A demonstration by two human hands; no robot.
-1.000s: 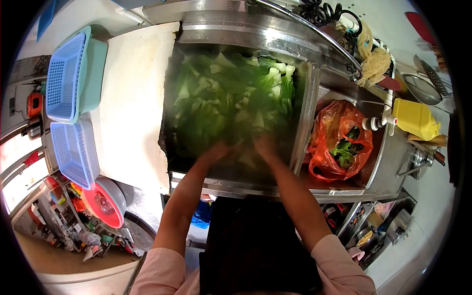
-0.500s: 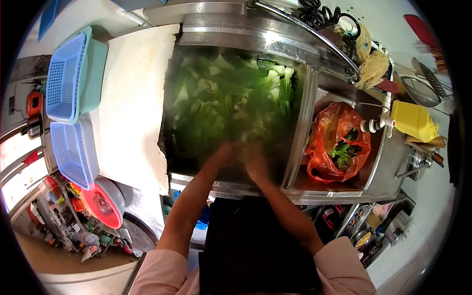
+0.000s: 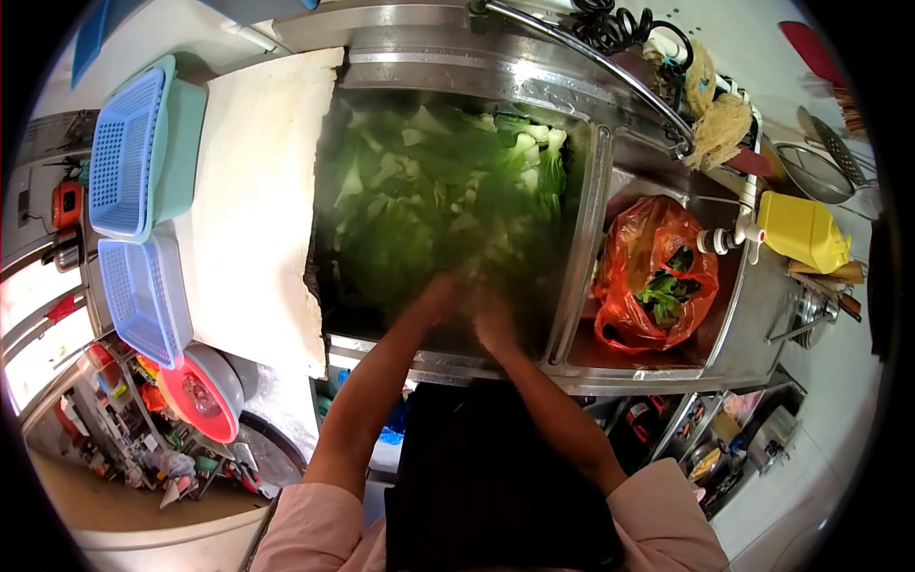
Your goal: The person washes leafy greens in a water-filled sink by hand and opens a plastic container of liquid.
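Observation:
Leafy greens with pale stalks, which look like bok choy [image 3: 410, 181], fill the large metal sink basin [image 3: 570, 286] and lie in murky water. My left hand [image 3: 446, 294] reaches into the near part of the basin, its fingers under the cloudy water and blurred. Close beside it on the right, my right hand [image 3: 490, 313] is also dipped in, fingers hidden. Whether either hand holds any of the greens does not show. A brighter clump of stalks pokes up at the basin's far right corner.
Right of the basin, a second sink holds a red plastic bag [image 3: 658, 276] with greens inside. A curved metal faucet pipe [image 3: 600, 62] passes above it. A white board [image 3: 253, 210] covers the left, beside blue baskets [image 3: 129, 153]. A yellow jug [image 3: 801, 234] stands far right.
Both hands stay in nearly the same spot in the water, with only slight movement. The greens around them look a little less blurred now.

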